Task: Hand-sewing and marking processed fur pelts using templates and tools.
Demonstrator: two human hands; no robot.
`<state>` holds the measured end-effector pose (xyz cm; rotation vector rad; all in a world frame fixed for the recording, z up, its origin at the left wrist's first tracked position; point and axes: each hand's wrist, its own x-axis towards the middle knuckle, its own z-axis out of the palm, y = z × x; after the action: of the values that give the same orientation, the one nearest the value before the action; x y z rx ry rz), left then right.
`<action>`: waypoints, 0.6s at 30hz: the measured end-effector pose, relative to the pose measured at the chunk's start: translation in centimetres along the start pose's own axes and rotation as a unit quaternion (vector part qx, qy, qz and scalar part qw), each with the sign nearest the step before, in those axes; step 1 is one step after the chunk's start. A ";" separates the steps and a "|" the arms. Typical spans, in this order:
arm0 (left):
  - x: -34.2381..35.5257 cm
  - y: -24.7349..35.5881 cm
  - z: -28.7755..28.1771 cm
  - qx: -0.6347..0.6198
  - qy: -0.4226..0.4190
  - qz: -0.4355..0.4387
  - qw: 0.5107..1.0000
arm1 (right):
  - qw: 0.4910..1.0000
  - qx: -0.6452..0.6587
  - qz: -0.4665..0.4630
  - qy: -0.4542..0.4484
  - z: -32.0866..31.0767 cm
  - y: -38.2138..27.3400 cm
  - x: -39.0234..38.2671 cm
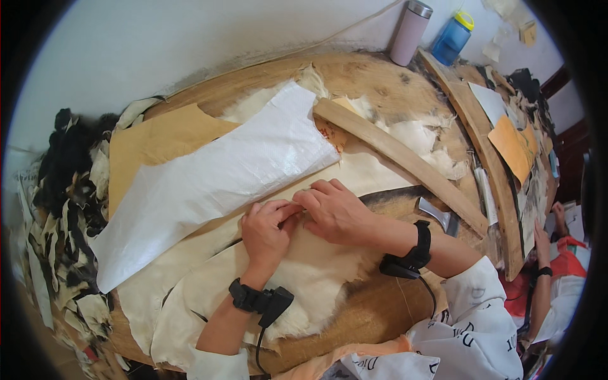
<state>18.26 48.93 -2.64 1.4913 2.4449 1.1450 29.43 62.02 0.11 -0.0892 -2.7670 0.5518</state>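
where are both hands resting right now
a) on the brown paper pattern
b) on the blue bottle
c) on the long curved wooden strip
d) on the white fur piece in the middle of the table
d: the left hand and right hand meet, fingertips together, on the white fur piece, well apart from the blue bottle, the curved wooden strip and the brown paper pattern.

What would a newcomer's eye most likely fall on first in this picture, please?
Most likely the two bare hands, left hand and right hand, pressed together fingertip to fingertip on the cream-white fur pelt at the centre of the worn wooden worktable. Next, the long white woven plastic sheet running diagonally to their left. Then the pale pink steel flask and blue plastic bottle standing at the table's far edge.
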 end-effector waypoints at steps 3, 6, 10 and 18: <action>-0.1 -0.3 -0.1 -0.004 -0.001 -0.011 1.000 | 0.998 -0.002 -0.056 0.022 0.4 0.5 0.0; -0.1 -0.2 -0.1 -0.016 -0.003 -0.022 1.000 | 0.984 -0.094 -0.148 0.018 0.1 1.3 0.0; -0.1 -0.3 -0.1 -0.006 -0.012 -0.023 1.000 | 0.963 -0.055 -0.262 -0.012 0.2 2.0 1.1; 0.3 0.9 -0.8 -0.035 -0.037 -0.026 0.998 | 0.978 0.145 -0.133 0.073 -3.0 -1.2 -0.6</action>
<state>18.45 49.00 -1.39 1.4159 2.3547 1.1336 30.94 61.90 3.02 0.2906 -2.4731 0.8296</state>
